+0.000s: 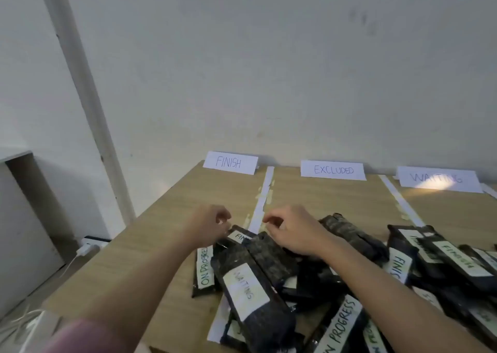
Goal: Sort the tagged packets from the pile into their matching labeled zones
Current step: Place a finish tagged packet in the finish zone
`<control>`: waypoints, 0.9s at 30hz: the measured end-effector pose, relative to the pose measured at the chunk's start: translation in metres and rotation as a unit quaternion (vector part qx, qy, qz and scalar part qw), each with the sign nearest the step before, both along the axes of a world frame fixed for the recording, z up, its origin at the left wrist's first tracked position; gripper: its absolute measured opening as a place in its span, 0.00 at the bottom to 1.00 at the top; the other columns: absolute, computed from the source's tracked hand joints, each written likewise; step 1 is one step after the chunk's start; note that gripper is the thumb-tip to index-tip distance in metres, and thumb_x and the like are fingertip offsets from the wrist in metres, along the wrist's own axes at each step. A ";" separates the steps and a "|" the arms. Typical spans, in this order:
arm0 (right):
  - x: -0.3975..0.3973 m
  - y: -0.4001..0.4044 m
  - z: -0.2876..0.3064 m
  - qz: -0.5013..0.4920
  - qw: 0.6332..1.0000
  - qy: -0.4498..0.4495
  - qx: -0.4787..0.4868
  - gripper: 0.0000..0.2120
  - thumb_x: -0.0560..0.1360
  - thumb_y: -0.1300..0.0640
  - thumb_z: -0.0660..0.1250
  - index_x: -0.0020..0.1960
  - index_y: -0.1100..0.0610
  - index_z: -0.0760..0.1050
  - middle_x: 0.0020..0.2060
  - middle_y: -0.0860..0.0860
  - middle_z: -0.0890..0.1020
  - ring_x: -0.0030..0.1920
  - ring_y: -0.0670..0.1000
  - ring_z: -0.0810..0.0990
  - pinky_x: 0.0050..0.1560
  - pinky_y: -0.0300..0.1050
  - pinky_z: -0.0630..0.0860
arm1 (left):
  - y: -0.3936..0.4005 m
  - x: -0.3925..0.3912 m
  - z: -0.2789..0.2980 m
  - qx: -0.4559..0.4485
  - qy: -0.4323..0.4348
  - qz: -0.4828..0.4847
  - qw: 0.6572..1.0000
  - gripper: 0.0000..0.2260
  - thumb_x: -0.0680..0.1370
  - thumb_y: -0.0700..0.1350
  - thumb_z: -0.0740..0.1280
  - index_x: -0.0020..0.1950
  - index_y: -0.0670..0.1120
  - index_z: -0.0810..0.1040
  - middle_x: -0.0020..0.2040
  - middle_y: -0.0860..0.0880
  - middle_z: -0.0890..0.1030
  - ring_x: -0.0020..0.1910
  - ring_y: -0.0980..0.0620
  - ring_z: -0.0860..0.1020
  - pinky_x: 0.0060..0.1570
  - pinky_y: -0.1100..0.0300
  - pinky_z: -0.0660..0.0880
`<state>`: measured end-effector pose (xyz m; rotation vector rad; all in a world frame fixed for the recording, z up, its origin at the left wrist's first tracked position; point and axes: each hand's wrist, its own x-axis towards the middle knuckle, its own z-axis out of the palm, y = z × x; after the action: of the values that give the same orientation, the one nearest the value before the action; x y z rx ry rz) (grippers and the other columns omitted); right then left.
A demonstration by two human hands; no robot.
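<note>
We count one dark packet tagged FINISH point(240, 236) lying at the far left tip of the pile point(336, 285), its far end right beside the white paper strip that divides the first two zones. Our left hand point(208, 223) sits just to its left, fingers curled with the tips at the packet's far corner (whether they actually pinch it we cannot tell). Our right hand point(291, 229) rests just right of that packet on top of the pile, fingers curled downward; a grip there cannot be made out either.

In the pile we read two tags marked ON PROGRESS, one at the left edge point(205, 265) and one at the near middle point(340, 323), one packet tagged WAITING point(246, 289) lying on top near us, and two more FINISH tags to the right point(400, 268) point(458, 257); other packets are too overlapped or blurred to count.

Three upright signs stand along the far edge of the desk point(161, 245): FINISH sign point(230, 162), EXCLUDED sign point(333, 170) and WAITING sign point(438, 178). Two white strips point(265, 191) point(398, 196) separate their zones, and bare wood lies between the pile and the signs in all three. The desk's left edge runs diagonally near the left forearm, beside a wall.
</note>
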<state>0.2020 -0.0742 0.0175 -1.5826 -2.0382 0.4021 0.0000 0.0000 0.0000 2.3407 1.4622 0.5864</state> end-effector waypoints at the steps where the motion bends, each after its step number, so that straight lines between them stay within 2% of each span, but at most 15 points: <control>1: -0.004 0.009 -0.004 -0.010 0.999 -0.027 -0.021 0.11 0.76 0.57 0.60 0.55 0.56 0.78 0.50 0.52 0.81 0.49 0.50 0.79 0.53 0.48 0.76 | 0.005 -0.002 -0.006 -0.030 0.025 0.022 0.999 0.14 0.76 0.48 0.65 0.58 0.43 0.78 0.55 0.47 0.81 0.51 0.52 0.77 0.54 0.58 0.74; 4: -0.013 0.027 -0.011 -0.041 0.992 -0.091 -0.071 0.12 0.77 0.55 0.58 0.55 0.56 0.76 0.53 0.53 0.79 0.51 0.53 0.77 0.52 0.48 0.75 | 0.012 -0.001 -0.018 -0.088 0.073 0.054 0.992 0.22 0.76 0.58 0.60 0.61 0.44 0.76 0.57 0.47 0.80 0.56 0.48 0.76 0.58 0.55 0.72; 8: -0.019 0.043 -0.021 -0.066 0.984 -0.101 -0.129 0.15 0.77 0.50 0.58 0.49 0.60 0.78 0.48 0.56 0.81 0.48 0.56 0.78 0.50 0.49 0.76 | 0.021 0.005 -0.028 -0.084 0.068 0.045 0.993 0.18 0.71 0.61 0.65 0.52 0.49 0.79 0.49 0.53 0.80 0.54 0.51 0.76 0.63 0.48 0.67; 9: -0.019 0.045 -0.023 -0.071 0.984 -0.092 -0.133 0.15 0.76 0.50 0.59 0.48 0.60 0.78 0.47 0.56 0.81 0.48 0.56 0.78 0.50 0.50 0.76 | 0.022 0.006 -0.028 -0.103 0.043 0.036 0.993 0.16 0.71 0.58 0.67 0.50 0.49 0.78 0.48 0.52 0.79 0.52 0.50 0.76 0.61 0.47 0.69; 11: -0.017 0.046 -0.023 -0.083 0.984 -0.058 -0.144 0.12 0.73 0.51 0.62 0.48 0.58 0.79 0.46 0.54 0.81 0.47 0.54 0.79 0.50 0.49 0.77 | 0.021 0.008 -0.023 -0.174 -0.080 0.021 0.981 0.12 0.72 0.50 0.70 0.50 0.45 0.75 0.48 0.47 0.79 0.47 0.50 0.77 0.53 0.51 0.76; 14: -0.013 0.043 -0.015 -0.078 0.982 0.028 -0.172 0.10 0.72 0.54 0.66 0.50 0.57 0.80 0.44 0.52 0.81 0.42 0.49 0.79 0.42 0.42 0.75 | 0.016 0.011 -0.004 -0.228 -0.297 0.021 0.927 0.06 0.76 0.40 0.66 0.50 0.44 0.71 0.50 0.43 0.78 0.45 0.50 0.79 0.38 0.61 0.78; 16: -0.010 0.040 -0.011 -0.065 0.972 0.154 -0.166 0.08 0.73 0.58 0.66 0.51 0.55 0.78 0.44 0.53 0.82 0.42 0.50 0.81 0.41 0.42 0.75 | 0.018 0.011 0.006 -0.217 -0.422 0.036 0.879 0.05 0.76 0.38 0.65 0.50 0.44 0.71 0.52 0.42 0.78 0.46 0.50 0.80 0.37 0.62 0.78; 18: -0.010 0.037 -0.008 -0.056 0.939 0.311 -0.138 0.07 0.75 0.61 0.65 0.50 0.52 0.77 0.44 0.53 0.83 0.43 0.49 0.83 0.45 0.44 0.77 | 0.017 0.011 0.011 -0.209 -0.516 0.038 0.830 0.05 0.77 0.38 0.64 0.51 0.45 0.71 0.51 0.44 0.79 0.46 0.52 0.79 0.40 0.61 0.79; 21: -0.008 0.036 -0.002 -0.064 0.901 0.421 -0.080 0.07 0.76 0.62 0.64 0.48 0.51 0.77 0.47 0.56 0.81 0.47 0.52 0.82 0.50 0.48 0.80 | 0.013 0.011 0.013 -0.211 -0.581 0.015 0.786 0.05 0.77 0.37 0.62 0.48 0.47 0.72 0.48 0.47 0.79 0.46 0.53 0.79 0.46 0.57 0.78; 24: -0.006 0.037 0.005 -0.070 0.886 0.455 -0.064 0.08 0.77 0.62 0.63 0.51 0.52 0.77 0.48 0.54 0.80 0.48 0.54 0.82 0.50 0.50 0.80 | 0.010 0.012 0.008 -0.224 -0.594 -0.012 0.773 0.06 0.77 0.35 0.61 0.49 0.46 0.72 0.50 0.46 0.80 0.49 0.50 0.79 0.48 0.55 0.80; 26: -0.005 0.040 0.008 -0.077 0.909 0.407 -0.038 0.13 0.77 0.60 0.63 0.61 0.53 0.72 0.50 0.51 0.78 0.48 0.51 0.81 0.47 0.46 0.80 | 0.011 0.011 0.004 -0.224 -0.594 -0.010 0.773 0.06 0.77 0.35 0.62 0.50 0.45 0.73 0.52 0.44 0.80 0.51 0.49 0.80 0.46 0.57 0.81; 27: -0.005 0.042 0.009 -0.078 0.933 0.352 -0.014 0.19 0.75 0.59 0.65 0.65 0.51 0.68 0.53 0.49 0.76 0.48 0.49 0.80 0.46 0.45 0.80 | 0.012 0.010 0.003 -0.220 -0.593 -0.002 0.775 0.06 0.77 0.35 0.63 0.51 0.44 0.73 0.52 0.44 0.80 0.51 0.49 0.80 0.45 0.58 0.81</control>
<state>0.1972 -0.0323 0.0262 -1.3362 -1.3525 0.8041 0.0104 0.0115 0.0031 1.1063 0.7982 1.2292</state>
